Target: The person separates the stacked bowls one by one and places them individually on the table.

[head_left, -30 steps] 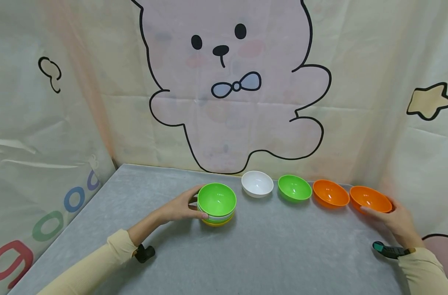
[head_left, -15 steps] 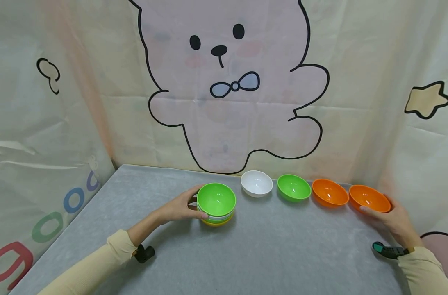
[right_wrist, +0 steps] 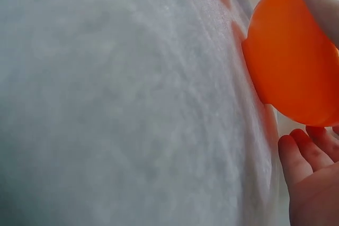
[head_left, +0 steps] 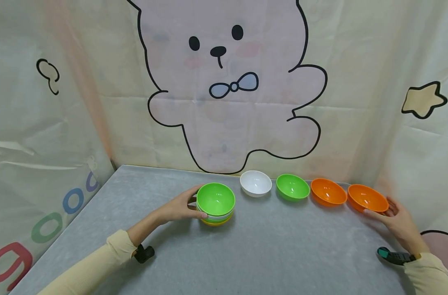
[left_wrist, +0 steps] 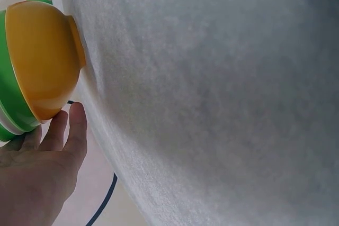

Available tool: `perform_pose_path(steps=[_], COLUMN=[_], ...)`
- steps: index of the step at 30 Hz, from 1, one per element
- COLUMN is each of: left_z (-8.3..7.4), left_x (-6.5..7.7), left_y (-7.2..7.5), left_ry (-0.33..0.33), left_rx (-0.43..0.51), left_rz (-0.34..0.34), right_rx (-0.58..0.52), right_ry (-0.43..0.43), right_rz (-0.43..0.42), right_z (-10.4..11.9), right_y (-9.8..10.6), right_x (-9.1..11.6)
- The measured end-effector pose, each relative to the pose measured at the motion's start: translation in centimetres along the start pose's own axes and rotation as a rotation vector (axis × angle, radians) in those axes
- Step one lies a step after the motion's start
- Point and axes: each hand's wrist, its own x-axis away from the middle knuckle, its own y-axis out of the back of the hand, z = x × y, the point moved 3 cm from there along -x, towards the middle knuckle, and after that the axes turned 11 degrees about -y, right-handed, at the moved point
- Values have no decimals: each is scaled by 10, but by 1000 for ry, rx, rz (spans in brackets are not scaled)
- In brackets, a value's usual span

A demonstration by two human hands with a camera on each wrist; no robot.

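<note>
My left hand (head_left: 177, 209) grips the left side of a stack of bowls, thumb at the front and fingers behind. A green bowl (head_left: 215, 198) tops the stack. White and green rims show below it, with a yellow bowl (left_wrist: 45, 59) at the bottom. At the far right, my right hand (head_left: 402, 223) lies loosely about an orange bowl (head_left: 367, 198), which stands upright on the table. Its thumb (right_wrist: 320, 6) overlaps the bowl's side in the right wrist view. The fingers are spread by the other side; whether they touch it is hard to tell.
Left of that bowl, a row along the table's back edge holds another orange bowl (head_left: 328, 192), a green bowl (head_left: 292, 187) and a white bowl (head_left: 255, 183). The grey table (head_left: 246, 254) meets a printed cloth wall (head_left: 135, 139) behind.
My right hand has shifted slightly right and toward me relative to the end orange bowl, its fingers loosening. The left hand and stack stay put; the view has turned slightly.
</note>
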Motion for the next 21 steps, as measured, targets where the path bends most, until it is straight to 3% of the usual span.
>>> perform_pose_path(steps=[9,16,21], left_z=[1,-1,-2], left_x=[0,0,1], left_y=[1,0,0], left_ry=[12,-2,7], left_rx=[15,19,20], left_rz=[1,5,0], right_rx=[-5,67,7], right_ry=[-30,-49,-36], right_rz=[8,-76,-61], right_z=[-6,-10,-5], right_y=[6,10,9], right_x=[12,20,27])
